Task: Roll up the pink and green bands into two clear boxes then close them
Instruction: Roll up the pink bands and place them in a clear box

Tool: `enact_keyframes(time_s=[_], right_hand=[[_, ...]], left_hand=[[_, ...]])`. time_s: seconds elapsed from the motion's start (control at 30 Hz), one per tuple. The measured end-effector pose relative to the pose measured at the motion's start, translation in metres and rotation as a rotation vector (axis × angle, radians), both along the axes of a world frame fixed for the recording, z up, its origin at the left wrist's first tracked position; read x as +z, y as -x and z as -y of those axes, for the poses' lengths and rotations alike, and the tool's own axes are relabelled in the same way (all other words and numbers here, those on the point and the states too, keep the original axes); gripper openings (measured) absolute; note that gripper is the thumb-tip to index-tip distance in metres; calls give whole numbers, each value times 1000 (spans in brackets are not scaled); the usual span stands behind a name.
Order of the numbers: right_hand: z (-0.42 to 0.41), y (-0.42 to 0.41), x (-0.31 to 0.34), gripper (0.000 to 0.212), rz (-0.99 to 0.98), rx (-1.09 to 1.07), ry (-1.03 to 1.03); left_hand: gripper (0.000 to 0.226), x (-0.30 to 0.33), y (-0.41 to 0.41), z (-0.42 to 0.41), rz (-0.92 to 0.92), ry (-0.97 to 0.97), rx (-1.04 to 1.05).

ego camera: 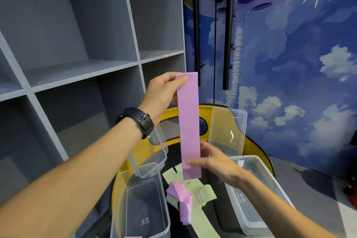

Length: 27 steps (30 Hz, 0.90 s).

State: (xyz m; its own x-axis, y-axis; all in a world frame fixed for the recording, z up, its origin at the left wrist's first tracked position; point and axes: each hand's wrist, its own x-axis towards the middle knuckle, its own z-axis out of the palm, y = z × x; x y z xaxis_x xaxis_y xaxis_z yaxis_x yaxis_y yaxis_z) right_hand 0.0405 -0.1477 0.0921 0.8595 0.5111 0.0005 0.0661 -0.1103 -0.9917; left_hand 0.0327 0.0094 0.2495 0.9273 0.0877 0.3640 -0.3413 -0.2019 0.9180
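Note:
A long pink band (pixel 189 121) hangs straight down in front of me. My left hand (pixel 164 94), with a black watch on the wrist, pinches its top end. My right hand (pixel 214 162) pinches the band near its lower end, thumb across the front. Below, on the round yellow-rimmed table (pixel 257 147), lie several green bands (pixel 202 195) and a crumpled pink band (pixel 183 199). One clear box (pixel 141 199) stands open at the left and another clear box (pixel 257 191) at the right. A lid (pixel 228 131) leans at the back right; a second lid (pixel 152 158) rests behind the left box.
A grey shelf unit (pixel 77 67) with open compartments fills the left side. Behind the table are two black vertical door handles (pixel 228 35) on a wall painted with blue sky and clouds. A grey floor (pixel 318 189) lies to the right.

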Motion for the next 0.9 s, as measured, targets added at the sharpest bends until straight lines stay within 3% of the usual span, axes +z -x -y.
enact_keyframes(time_s=[0.1,0.2,0.37,0.9], right_hand=[[1,-9,38,50,146,-207,-171],[0,-14,82,39,283,-309,-294],[-5,-10,106,8,402,-322,-255],[-9,8,60,6,297,-335,-184]], left_hand=[[22,-10,2,1,-36,8,-11],[21,-24,6,3,-49,-30,-16],[25,-42,12,3,-74,-36,-19],[18,-94,28,-3,-143,51,-81]])
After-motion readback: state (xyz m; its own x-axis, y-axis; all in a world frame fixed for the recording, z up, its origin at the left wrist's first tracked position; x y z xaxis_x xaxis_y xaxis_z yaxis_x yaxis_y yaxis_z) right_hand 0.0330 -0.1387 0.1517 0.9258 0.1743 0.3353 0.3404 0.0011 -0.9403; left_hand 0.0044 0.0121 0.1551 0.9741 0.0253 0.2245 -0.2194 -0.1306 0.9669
